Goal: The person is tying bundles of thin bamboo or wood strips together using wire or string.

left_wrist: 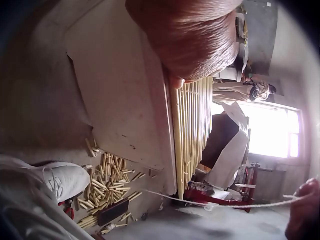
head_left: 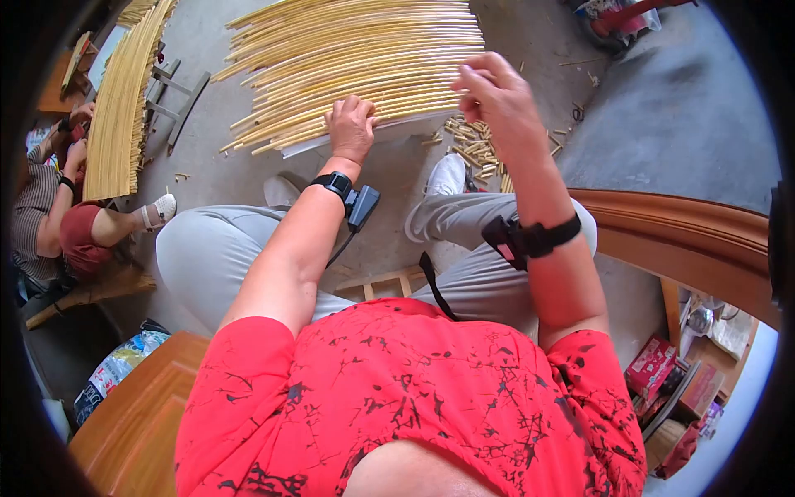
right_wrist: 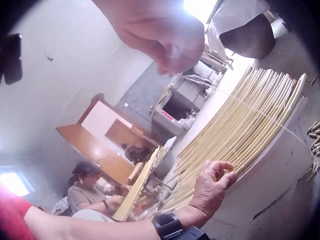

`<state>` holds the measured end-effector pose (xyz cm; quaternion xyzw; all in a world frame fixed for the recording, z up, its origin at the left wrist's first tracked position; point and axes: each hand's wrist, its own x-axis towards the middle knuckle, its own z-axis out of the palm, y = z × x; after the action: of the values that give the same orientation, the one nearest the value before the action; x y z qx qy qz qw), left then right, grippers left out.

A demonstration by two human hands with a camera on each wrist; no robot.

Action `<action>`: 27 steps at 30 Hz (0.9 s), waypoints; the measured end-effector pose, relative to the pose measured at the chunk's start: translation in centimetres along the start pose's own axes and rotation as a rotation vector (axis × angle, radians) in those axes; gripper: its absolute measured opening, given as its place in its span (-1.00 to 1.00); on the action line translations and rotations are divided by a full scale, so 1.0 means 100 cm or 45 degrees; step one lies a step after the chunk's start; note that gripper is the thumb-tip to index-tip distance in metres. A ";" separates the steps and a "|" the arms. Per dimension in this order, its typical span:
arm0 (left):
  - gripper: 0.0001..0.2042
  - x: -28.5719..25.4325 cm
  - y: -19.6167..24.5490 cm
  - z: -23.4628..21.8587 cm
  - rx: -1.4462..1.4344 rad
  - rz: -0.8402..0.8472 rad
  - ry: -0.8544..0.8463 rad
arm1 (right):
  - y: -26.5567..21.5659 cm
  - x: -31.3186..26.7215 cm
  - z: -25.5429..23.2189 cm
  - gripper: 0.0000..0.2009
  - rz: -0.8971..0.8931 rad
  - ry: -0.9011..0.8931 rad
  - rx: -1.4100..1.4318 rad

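A mat of straw-coloured stalks (head_left: 356,58) lies side by side on a pale board (left_wrist: 120,90). My left hand (head_left: 351,131) is at the near edge of the mat, its thumb and fingers pinching the outermost stalk (left_wrist: 179,145). Raised off the mat's right end, my right hand (head_left: 503,103) has its fingers curled and pinches a thin white cord (right_wrist: 260,111). In the right wrist view that cord runs taut across the stalks and down past the near edge.
Short cut stalk pieces (head_left: 476,149) are heaped on the floor beside my white shoe (head_left: 447,174). At the left another person (head_left: 50,190) sits by a second stalk mat (head_left: 120,108). A brown wooden beam (head_left: 687,232) and some boxes (head_left: 654,364) stand at the right.
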<state>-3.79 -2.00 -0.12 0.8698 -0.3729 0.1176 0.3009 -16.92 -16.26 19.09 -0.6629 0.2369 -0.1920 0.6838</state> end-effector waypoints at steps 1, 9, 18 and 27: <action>-0.81 0.000 0.001 -0.001 -0.006 0.007 0.004 | 0.005 0.007 0.014 -0.86 0.024 -0.003 -0.182; -0.84 0.001 0.002 -0.007 -0.040 -0.001 0.019 | 0.148 0.077 0.042 -0.81 -0.090 -0.106 -1.107; -0.83 0.000 0.003 -0.007 -0.071 -0.026 0.046 | 0.180 0.087 0.061 -0.92 -0.392 -0.074 -1.326; -0.84 0.000 0.003 -0.011 -0.191 -0.033 0.042 | 0.181 0.085 0.065 -0.94 -0.426 -0.015 -1.403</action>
<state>-3.96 -1.54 0.87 0.8475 -0.3645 0.0999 0.3728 -7.20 -15.01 0.50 -0.9508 0.1900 -0.1423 0.1991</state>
